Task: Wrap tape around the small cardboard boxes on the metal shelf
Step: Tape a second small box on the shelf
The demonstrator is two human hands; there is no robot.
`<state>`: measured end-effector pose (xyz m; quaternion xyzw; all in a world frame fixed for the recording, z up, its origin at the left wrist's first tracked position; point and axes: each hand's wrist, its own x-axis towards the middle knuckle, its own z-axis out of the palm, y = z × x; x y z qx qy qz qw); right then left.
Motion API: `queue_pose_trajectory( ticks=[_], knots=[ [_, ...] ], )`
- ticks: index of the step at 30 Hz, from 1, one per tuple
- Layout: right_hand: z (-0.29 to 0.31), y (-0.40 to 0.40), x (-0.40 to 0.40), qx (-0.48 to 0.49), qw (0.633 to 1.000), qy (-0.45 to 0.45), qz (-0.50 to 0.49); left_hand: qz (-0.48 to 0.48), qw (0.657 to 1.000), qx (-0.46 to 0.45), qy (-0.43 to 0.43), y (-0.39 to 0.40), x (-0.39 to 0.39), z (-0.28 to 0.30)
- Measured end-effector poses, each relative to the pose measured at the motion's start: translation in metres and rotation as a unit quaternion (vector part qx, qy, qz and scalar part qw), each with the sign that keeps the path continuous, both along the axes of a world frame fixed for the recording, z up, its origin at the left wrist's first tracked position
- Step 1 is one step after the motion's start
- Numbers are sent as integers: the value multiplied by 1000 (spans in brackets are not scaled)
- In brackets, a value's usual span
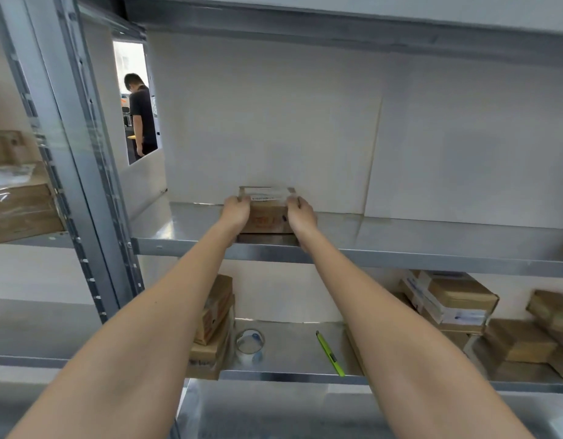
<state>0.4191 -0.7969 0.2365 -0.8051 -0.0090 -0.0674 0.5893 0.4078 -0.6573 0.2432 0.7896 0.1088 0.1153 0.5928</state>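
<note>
A small cardboard box (267,213) with a white barcode label on top sits on the upper metal shelf (400,239), close to the back wall. My left hand (235,210) grips its left side and my right hand (300,212) grips its right side, fingers curled over the top edges. One shelf below lies a roll of clear tape (250,343), and to its right a green utility knife (330,353).
The lower shelf holds stacked cardboard boxes at the left (213,324) and several more at the right (457,302). A grey shelf upright (93,198) stands at the left. A person (142,115) stands beyond an opening at the back left.
</note>
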Motion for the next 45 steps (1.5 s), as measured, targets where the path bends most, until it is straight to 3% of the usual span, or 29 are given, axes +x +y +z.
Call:
queue_pose_trajectory(
  ticks=[5, 7, 9, 11, 13, 15, 17, 20, 24, 28, 31, 33, 35, 38, 41, 45],
  knots=[
    [-2, 4, 2, 51, 998, -20, -10, 5, 999, -26, -41, -5, -1, -4],
    [-3, 1, -20, 110, 990, -75, -41, 65, 982, -73, -163, -5, -23, 0],
    [-19, -6, -57, 142, 954, -242, -105, 142, 913, -100, -370, 4, -63, -14],
    [-56, -3, -89, 90, 910, -390, -110, 183, 856, 6, -484, 15, -96, -63],
    [-105, 18, -109, 33, 922, -383, -38, 147, 885, 142, -418, 21, -113, -122],
    [-145, 49, -115, -10, 968, -250, 25, 103, 916, 251, -295, 29, -112, -166],
    [-178, 76, -104, -47, 994, -75, 67, 107, 932, 290, -189, 47, -98, -190],
    [-201, 98, -79, -44, 979, 130, 152, 123, 943, 307, -35, 79, -74, -199],
    [-204, 113, -58, -37, 956, 226, 182, 60, 933, 303, 185, 110, -47, -198],
    [-208, 119, -49, -10, 929, 295, 223, 84, 958, 155, 227, 113, -48, -207],
    [-210, 120, -50, 3, 926, 308, 219, 116, 964, 108, 215, 107, -55, -211],
    [-206, 117, -56, 1, 938, 279, 206, 118, 969, 19, 216, 104, -61, -207],
    [-198, 108, -63, -24, 960, 203, 189, 82, 975, -89, 184, 96, -67, -198],
    [-186, 75, -72, -124, 983, 18, 136, -12, 968, -223, 114, 60, -73, -186],
    [-183, 31, -79, -255, 962, -92, 36, -87, 951, -276, 111, 8, -64, -182],
    [-204, -25, -78, -383, 922, -52, 5, -146, 924, -285, 208, -48, -54, -214]
  ],
)
